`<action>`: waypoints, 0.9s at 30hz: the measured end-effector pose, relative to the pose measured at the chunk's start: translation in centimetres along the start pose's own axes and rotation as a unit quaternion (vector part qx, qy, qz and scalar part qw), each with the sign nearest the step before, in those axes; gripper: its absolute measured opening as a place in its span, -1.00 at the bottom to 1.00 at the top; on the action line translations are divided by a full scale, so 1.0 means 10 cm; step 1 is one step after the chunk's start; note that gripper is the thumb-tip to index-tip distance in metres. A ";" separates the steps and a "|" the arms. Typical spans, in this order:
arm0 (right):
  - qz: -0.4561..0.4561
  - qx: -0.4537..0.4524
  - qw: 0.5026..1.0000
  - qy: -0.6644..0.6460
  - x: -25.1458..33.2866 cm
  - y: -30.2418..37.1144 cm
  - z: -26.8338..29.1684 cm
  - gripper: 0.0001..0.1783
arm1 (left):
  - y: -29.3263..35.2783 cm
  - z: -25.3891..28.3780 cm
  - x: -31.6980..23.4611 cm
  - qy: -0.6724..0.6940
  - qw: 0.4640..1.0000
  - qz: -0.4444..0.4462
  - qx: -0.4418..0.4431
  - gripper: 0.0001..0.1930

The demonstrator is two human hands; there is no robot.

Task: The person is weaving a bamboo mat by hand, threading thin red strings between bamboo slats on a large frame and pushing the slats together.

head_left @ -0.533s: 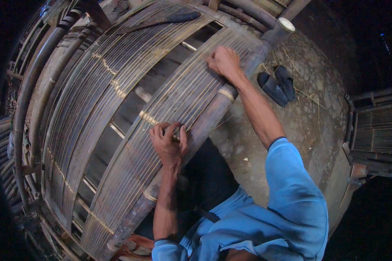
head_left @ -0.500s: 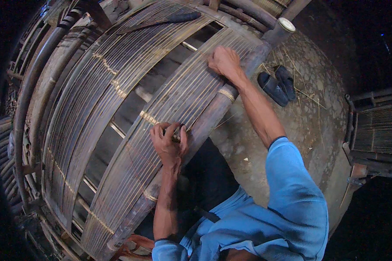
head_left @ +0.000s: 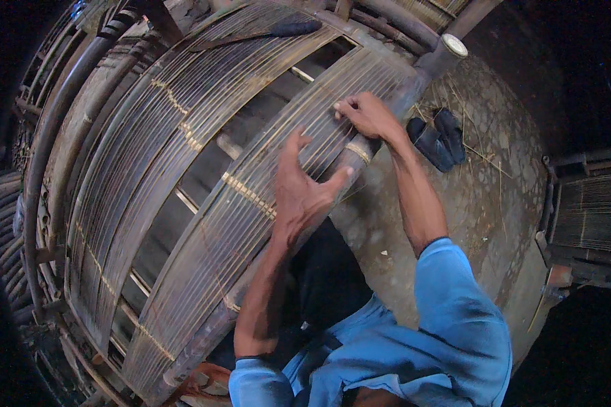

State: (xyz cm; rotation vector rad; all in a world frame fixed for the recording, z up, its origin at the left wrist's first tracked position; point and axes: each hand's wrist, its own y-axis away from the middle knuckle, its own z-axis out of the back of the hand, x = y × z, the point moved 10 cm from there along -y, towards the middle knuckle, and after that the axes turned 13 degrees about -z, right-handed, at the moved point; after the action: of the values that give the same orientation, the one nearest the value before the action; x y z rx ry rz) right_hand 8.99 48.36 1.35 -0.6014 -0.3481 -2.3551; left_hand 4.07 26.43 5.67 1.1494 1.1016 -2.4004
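Thin slats form a long bamboo panel (head_left: 204,261), running from lower left to upper right in front of me. Over its near half my left hand (head_left: 302,193) is spread, thumb and fingers apart, with nothing visible in it. A pale woven binding (head_left: 248,193) crosses the slats just left of that hand. Farther up the panel, my right hand (head_left: 368,115) is closed in a pinch over the slats; whatever lies between its fingertips is too small to make out. A thick bamboo pole (head_left: 411,88) borders the panel's near side, below my right wrist.
A second slatted panel (head_left: 132,203) lies beyond an open gap. On it rests a knife (head_left: 292,29) with a dark handle. Dark sandals (head_left: 438,139) and loose straw sit on the stained floor (head_left: 482,190) at right. Orange-red cloth (head_left: 207,386) shows at the bottom.
My left hand has moved up and right along the panel, its curled fingers opening wide. My right hand has shifted slightly down and right, remaining closed.
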 end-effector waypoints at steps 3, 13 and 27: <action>-0.049 0.109 0.964 -0.237 0.24 0.29 0.02 -0.70 | -0.13 -0.23 -0.11 0.130 0.990 0.049 0.026 -0.12; 0.191 0.118 0.916 -0.332 0.60 -0.19 0.51 -0.53 | 0.08 0.93 0.94 0.281 0.889 0.361 -0.014 -0.76; 0.156 -0.067 0.984 -0.049 0.12 -1.43 -0.33 -0.54 | -1.30 -0.69 2.19 -0.374 0.921 -0.024 0.106 -0.75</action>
State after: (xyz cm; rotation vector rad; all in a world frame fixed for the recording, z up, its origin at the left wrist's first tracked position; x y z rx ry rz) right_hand -2.48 56.93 -2.09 -0.7776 -0.1262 -2.0619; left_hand -13.07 42.16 -6.78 0.1688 0.6216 -2.6612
